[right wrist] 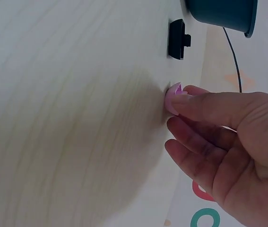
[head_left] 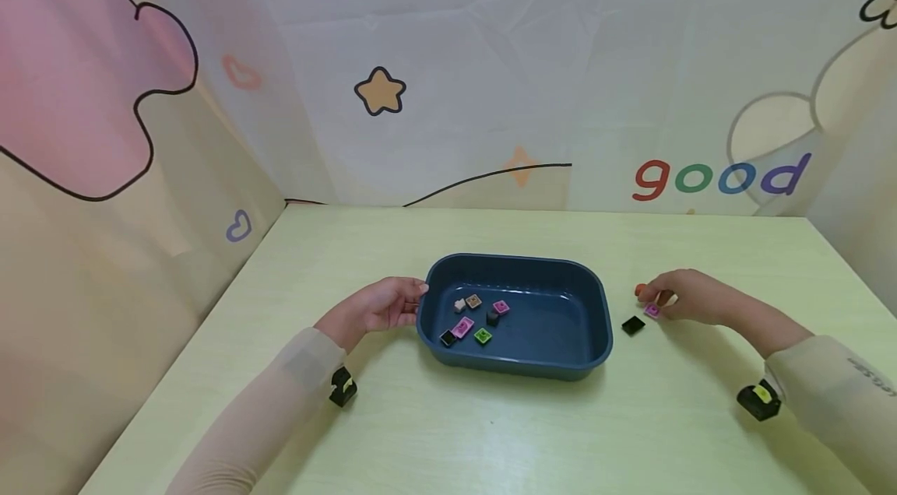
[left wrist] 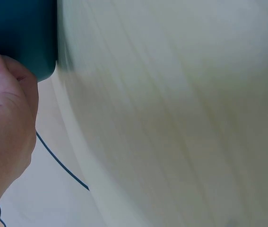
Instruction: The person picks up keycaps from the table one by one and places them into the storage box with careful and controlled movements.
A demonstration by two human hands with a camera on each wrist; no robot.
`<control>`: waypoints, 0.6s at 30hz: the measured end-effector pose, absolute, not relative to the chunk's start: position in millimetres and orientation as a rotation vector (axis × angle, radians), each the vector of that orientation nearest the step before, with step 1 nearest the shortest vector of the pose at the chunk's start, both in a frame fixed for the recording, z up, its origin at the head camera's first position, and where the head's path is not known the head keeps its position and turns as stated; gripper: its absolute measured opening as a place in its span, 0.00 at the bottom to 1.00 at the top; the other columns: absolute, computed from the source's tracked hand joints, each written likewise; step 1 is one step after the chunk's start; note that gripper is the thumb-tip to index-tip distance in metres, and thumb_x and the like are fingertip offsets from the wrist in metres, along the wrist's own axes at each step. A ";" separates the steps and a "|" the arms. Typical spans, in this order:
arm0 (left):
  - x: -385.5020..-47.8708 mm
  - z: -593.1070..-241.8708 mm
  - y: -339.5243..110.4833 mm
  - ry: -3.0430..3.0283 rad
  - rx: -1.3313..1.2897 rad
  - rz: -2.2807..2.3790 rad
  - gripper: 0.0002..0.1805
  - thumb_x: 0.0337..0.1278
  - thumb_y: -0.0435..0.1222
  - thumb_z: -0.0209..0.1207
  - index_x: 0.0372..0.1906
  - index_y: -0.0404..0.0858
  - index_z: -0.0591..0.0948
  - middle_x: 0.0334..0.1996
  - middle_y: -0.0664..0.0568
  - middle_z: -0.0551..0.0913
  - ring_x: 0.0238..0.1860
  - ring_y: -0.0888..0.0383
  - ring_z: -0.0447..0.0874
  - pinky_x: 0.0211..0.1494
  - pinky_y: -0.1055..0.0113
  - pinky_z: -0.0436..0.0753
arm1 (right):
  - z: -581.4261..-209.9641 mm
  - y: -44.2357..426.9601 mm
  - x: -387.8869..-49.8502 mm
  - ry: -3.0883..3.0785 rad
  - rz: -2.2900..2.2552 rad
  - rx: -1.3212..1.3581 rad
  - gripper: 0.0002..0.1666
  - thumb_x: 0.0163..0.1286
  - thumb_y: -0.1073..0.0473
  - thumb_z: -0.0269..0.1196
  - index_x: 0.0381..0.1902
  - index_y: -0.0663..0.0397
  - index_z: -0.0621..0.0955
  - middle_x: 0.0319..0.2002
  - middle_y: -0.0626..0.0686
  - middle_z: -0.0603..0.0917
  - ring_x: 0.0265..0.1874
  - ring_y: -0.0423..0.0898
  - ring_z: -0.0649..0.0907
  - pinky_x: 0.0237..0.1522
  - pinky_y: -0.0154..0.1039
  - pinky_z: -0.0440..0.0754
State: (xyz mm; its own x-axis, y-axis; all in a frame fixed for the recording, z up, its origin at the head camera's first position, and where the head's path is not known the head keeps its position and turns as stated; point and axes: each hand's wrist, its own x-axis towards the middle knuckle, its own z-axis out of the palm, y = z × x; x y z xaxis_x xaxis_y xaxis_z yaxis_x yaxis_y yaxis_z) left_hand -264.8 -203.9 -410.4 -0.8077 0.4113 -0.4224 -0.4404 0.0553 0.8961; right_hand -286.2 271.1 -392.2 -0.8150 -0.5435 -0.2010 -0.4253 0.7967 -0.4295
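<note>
My left hand [head_left: 387,303] grips the left rim of a dark blue plastic tub [head_left: 550,335], thumb at the rim and fingers against the outer wall. The left wrist view shows that hand [left wrist: 8,109] at the tub's corner. To the tub's right, my right hand [head_left: 690,297] pinches a small pink building brick [right wrist: 172,98] between thumb and forefinger, low at the tabletop. Beside it lies a black brick [head_left: 634,325], its stud showing in the right wrist view. An orange piece [head_left: 641,289] shows near the right fingertips, partly hidden.
Inside the tub, toward its left side, lie several small bricks, among them a green one [head_left: 483,336], a pink one [head_left: 462,327] and a white one [head_left: 459,306]. The pale wooden table [head_left: 448,433] ends at a printed cloth backdrop [head_left: 476,90].
</note>
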 end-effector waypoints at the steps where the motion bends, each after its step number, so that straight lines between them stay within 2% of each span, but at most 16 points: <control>1: -264.9 -410.8 -203.7 1.736 -0.028 1.813 0.09 0.80 0.33 0.44 0.45 0.37 0.75 0.27 0.58 0.81 0.30 0.66 0.80 0.36 0.77 0.86 | -392.6 270.8 -286.2 2.670 -0.530 -0.740 0.15 0.62 0.74 0.67 0.48 0.67 0.85 0.42 0.60 0.87 0.42 0.52 0.83 0.47 0.47 0.88; 13: -265.7 -408.5 -202.3 1.736 -0.072 1.806 0.08 0.80 0.34 0.44 0.47 0.38 0.74 0.27 0.58 0.82 0.29 0.65 0.81 0.35 0.77 0.87 | -394.9 268.3 -287.5 2.693 -0.458 -0.778 0.11 0.63 0.73 0.67 0.44 0.63 0.87 0.39 0.54 0.87 0.39 0.47 0.82 0.47 0.49 0.88; 18: -265.4 -408.9 -202.4 1.738 -0.077 1.805 0.08 0.80 0.34 0.44 0.47 0.37 0.74 0.27 0.58 0.82 0.29 0.65 0.81 0.35 0.77 0.87 | -392.8 268.5 -287.6 2.688 -0.452 -0.790 0.11 0.63 0.73 0.68 0.44 0.63 0.87 0.38 0.52 0.87 0.38 0.46 0.81 0.45 0.45 0.88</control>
